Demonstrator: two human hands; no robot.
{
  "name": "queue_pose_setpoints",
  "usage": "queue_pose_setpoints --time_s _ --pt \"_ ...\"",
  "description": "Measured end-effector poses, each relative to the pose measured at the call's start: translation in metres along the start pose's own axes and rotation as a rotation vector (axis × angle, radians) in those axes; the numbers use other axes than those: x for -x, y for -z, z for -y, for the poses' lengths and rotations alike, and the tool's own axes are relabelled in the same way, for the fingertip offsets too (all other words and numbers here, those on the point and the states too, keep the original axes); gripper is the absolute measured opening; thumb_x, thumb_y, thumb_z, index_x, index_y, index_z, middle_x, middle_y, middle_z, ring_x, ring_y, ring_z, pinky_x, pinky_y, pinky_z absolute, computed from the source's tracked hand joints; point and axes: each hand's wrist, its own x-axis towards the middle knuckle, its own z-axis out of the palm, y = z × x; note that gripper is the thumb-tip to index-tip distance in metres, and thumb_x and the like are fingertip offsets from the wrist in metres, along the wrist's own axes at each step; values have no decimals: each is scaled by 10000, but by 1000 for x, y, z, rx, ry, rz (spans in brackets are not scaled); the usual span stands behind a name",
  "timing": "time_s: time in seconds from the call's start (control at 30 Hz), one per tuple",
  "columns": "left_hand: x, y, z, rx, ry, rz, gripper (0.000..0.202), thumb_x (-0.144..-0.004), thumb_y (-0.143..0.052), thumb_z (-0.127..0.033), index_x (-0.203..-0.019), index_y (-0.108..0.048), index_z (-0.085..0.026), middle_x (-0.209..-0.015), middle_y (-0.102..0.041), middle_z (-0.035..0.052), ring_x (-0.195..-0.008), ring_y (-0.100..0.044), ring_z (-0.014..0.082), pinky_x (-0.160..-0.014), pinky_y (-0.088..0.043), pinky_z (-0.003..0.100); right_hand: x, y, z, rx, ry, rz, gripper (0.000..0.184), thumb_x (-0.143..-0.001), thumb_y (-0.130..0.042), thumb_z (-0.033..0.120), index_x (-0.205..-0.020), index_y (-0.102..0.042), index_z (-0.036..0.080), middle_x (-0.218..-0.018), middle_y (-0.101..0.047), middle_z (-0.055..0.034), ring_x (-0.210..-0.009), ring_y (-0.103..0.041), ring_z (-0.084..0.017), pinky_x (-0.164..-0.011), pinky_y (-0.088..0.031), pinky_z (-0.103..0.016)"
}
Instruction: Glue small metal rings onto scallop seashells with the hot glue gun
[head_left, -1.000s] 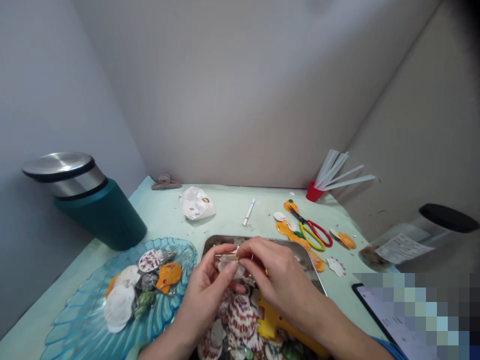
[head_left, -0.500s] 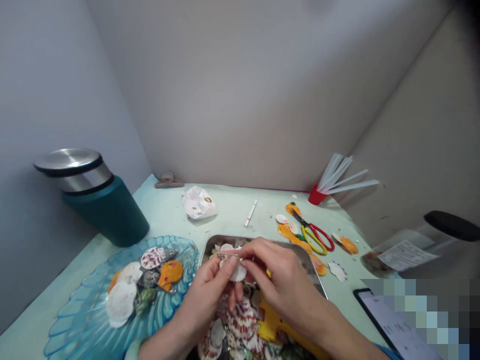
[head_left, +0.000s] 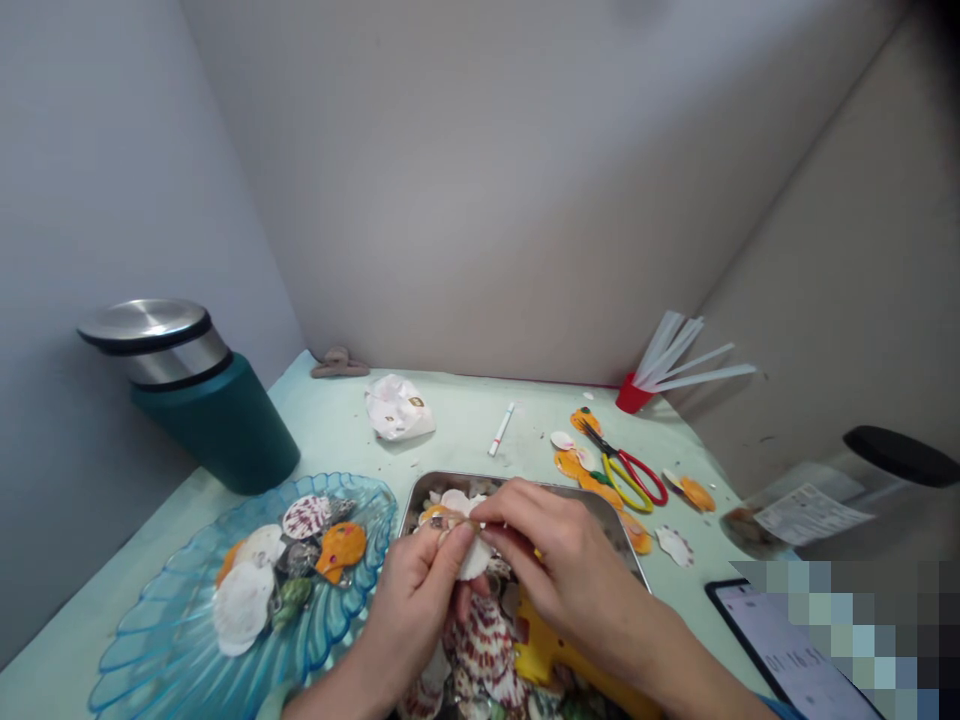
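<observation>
A white scallop shell [head_left: 474, 560] is pinched between the thumb and fingers of my left hand [head_left: 420, 580], over the metal tray. My right hand [head_left: 551, 555] has thumb and index finger closed at the shell's upper edge; whatever small thing lies between those tips is hidden. Beneath both hands, the metal tray [head_left: 637, 570] holds many seashells, among them a large purple-striped scallop shell [head_left: 484, 640]. A yellow object [head_left: 536, 665] lies among them, partly covered by my right forearm, and its kind is unclear.
Left stands a blue scalloped dish [head_left: 172, 630] with shells and a teal bottle [head_left: 225, 420]. Scissors [head_left: 630, 475] lie on orange shells at right. A red cup [head_left: 634, 395] of clear sticks, a marker [head_left: 502, 430], crumpled paper [head_left: 397, 408], a jar [head_left: 810, 510] and a phone [head_left: 780, 640] surround them.
The white shell has tilted and dropped slightly in my left fingers. My right fingertips have shifted a little along its upper edge, and the view has moved slightly.
</observation>
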Motion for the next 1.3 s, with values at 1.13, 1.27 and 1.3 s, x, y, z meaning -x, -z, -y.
queue_pose_setpoints --time_s 1.13,1.27,1.3 --pt "0 -6 1 254 14 100 356 -832 -555 -472 -647 -627 -177 -485 -633 38 -425 -555 165 -437 -443 248 0 -2 1 167 -60 16 190 -925 -483 177 -1049 -626 184 -961 -671 -51 -871 -623 -168 -772 -454 -270" --pt "-2 -6 2 422 77 139 371 -820 -559 -491 -765 -698 -152 -542 -643 53 -457 -569 185 -472 -477 280 -1 -3 0 227 -34 18 180 -913 -512 215 -1053 -619 178 -965 -688 -49 -879 -632 -184 -780 -456 -284" --pt "-3 -5 3 487 95 169 390 -830 -540 -499 -819 -702 -144 -559 -643 55 -473 -573 187 -483 -486 287 -1 -3 0 227 -25 8 180 -914 -511 219 -1054 -616 177 -963 -692 -48 -883 -632 -184 -787 -454 -284"
